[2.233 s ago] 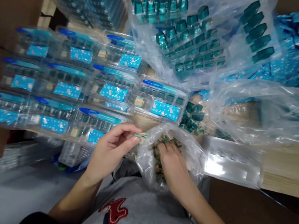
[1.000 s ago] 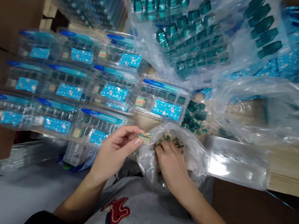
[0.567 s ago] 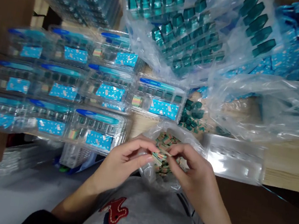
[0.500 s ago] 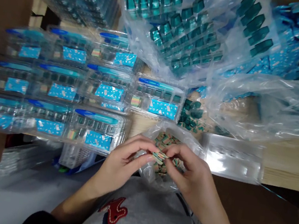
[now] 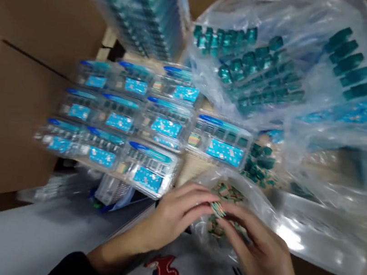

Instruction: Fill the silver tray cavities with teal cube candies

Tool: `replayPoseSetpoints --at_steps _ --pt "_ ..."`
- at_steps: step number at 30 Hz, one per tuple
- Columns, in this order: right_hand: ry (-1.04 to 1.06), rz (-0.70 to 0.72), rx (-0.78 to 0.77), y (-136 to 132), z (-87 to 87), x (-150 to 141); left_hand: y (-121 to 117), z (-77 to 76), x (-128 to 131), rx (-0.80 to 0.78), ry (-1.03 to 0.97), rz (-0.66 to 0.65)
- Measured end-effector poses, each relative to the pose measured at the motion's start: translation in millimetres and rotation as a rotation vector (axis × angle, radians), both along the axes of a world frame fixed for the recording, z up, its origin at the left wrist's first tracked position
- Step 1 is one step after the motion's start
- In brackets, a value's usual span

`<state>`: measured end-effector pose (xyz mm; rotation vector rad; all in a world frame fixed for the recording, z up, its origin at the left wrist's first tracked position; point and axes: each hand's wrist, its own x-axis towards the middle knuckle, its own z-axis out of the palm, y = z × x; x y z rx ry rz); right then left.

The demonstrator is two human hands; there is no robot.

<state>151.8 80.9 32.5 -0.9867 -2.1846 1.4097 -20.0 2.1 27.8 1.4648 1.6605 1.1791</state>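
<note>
Over an open clear plastic bag, a small stack of thin green-and-orange striped pieces is pinched between my two hands. My left hand grips its left side with thumb and fingertips. From the right, the thumb and fingers of my right hand close on the same stack. Many similar loose striped pieces lie inside the bag below. Just behind it sits a clear blister pack holding a blue pen-like item, a blue patterned packet and a striped stack.
Rows of similar filled blister packs cover the left of the table. A tall stack of clear trays stands behind them. Teal pieces lie loose near a large plastic bag of teal pieces. A shiny clear tray is at right.
The view has swung, so the packs and bags appear farther right and slightly lower. Both hands still hold the striped stack, now turned to a steeper angle.
</note>
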Motion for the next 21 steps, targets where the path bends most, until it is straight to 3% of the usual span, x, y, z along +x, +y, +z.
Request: replayPoseSetpoints --at_steps 3,5,8,10,11,15,21 --pt "-0.016 0.021 0.119 0 -10.2 0 -1 1.7 -6 0.016 0.056 -0.05" --pt "-0.03 0.061 0.171 -1 -15.1 -1 -1 4.5 -22 -0.03 0.049 -0.003" --pt "-0.043 0.052 0.258 0 -18.8 -1 5 11.3 -70 -0.178 0.08 0.295" --pt "-0.046 0.016 0.296 2 -20.4 -1 12 15.4 -112 -0.367 0.242 0.541" --pt "-0.049 0.003 0.303 2 -21.5 0 17 16.7 -132 -0.415 0.288 0.591" --pt "-0.077 0.002 0.276 3 -28.2 5 36 14.1 -184 -0.557 0.411 0.628" --pt "-0.105 0.002 0.2 -2 -36.2 11 49 1.1 -186 -0.727 0.605 0.565"
